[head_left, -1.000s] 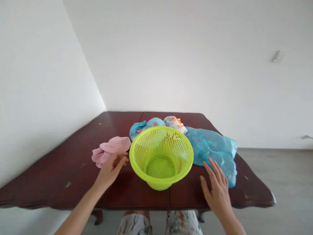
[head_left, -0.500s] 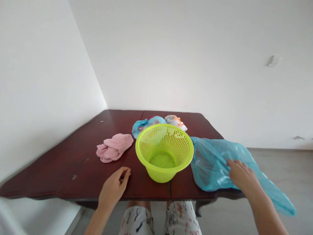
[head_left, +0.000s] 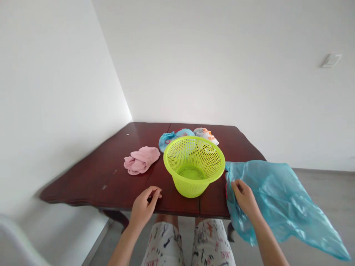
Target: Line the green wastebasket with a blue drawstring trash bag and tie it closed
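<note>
A light blue plastic bag [head_left: 280, 195] lies spread over the right part of the table and hangs past its edge. My right hand [head_left: 245, 197] pinches the bag near its left end, where a bit of red shows. On the near edge of the table rests my left hand [head_left: 145, 205], its fingers curled and tips together, with nothing visible in them. Between my hands stands an upright lime-green plastic basket [head_left: 191, 186] with perforated walls; nothing shows inside it. A folded pink cloth [head_left: 141, 160] lies beyond my left hand, apart from it.
Behind the basket sit a bunched blue plastic bag [head_left: 166, 140] and a crumpled white-and-orange plastic bag [head_left: 205, 133]. The dark wooden table [head_left: 111, 184] meets the wall at the back. My knees in patterned shorts [head_left: 166, 244] are below its front edge.
My right hand has moved left to the bag's end and grips it there. The bag has shifted and hangs farther over the front edge. The view has turned slightly left.
</note>
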The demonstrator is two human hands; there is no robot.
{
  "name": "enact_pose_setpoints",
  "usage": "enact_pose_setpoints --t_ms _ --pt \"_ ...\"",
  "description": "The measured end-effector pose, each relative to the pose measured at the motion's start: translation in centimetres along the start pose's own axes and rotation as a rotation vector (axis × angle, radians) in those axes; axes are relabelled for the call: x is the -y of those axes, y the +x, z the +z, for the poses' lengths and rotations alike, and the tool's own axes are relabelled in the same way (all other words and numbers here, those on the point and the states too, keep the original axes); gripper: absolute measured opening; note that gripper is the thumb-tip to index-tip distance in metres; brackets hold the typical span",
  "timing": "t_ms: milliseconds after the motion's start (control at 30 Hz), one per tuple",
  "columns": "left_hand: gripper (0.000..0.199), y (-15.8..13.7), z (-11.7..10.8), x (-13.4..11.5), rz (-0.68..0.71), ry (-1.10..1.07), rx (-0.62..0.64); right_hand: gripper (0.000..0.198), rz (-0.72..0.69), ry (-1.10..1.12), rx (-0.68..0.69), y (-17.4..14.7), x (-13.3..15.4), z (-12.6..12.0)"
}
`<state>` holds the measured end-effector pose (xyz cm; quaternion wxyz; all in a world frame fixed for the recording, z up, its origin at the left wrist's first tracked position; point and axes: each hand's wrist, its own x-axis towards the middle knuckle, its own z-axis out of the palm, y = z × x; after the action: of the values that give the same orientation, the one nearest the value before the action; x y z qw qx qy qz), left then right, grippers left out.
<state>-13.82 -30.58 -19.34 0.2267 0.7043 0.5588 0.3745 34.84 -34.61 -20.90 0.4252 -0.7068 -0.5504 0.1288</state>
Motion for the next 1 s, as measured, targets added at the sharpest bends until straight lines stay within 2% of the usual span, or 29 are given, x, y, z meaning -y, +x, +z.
enact_pose_setpoints --t_ms 200,300,367,467,533,633,700,767,900,1000 --pt "0.043 -2.2 2.6 -2.8 0.069 -0.018 0.1 0.064 0.063 0.115 -0.008 -2.7 0.1 -1.1" --pt "0.043 -2.3 4.1 -4.9 0.102 -0.089 0.206 0.056 0.076 -0.099 0.057 -3.6 0.8 -1.3" --pt "0.042 -2.2 5.1 -6.2 0.138 -0.058 0.256 0.046 0.047 -0.285 0.084 -3.8 1.5 -1.0" --pt "0.041 -2.0 6.3 -7.7 0.152 -0.008 0.295 0.031 -0.015 -0.343 0.1 -3.6 2.3 -0.3" --pt "0.04 -2.0 6.7 -8.4 0.143 -0.026 0.311 0.034 -0.026 -0.241 0.094 -3.6 2.9 0.2" --pt "0.041 -2.6 6.8 -9.0 0.13 -0.088 0.339 0.057 0.003 0.078 0.101 -4.2 4.2 0.5" --pt "0.041 -3.1 6.8 -9.5 0.105 -0.143 0.366 0.067 0.062 0.342 0.181 -5.4 5.8 0.2" --pt "0.041 -3.6 7.1 -10.0 0.069 -0.257 0.419 0.066 0.139 0.595 0.307 -7.0 7.9 -0.3" --pt "0.07 -4.5 9.4 -11.4 -0.029 -0.808 0.642 0.057 0.261 0.967 0.608 -10.1 12.0 -0.9" --pt "0.073 -4.9 11.6 -12.4 -0.122 -1.158 0.749 0.059 0.284 1.105 0.689 -11.3 13.2 -1.0"
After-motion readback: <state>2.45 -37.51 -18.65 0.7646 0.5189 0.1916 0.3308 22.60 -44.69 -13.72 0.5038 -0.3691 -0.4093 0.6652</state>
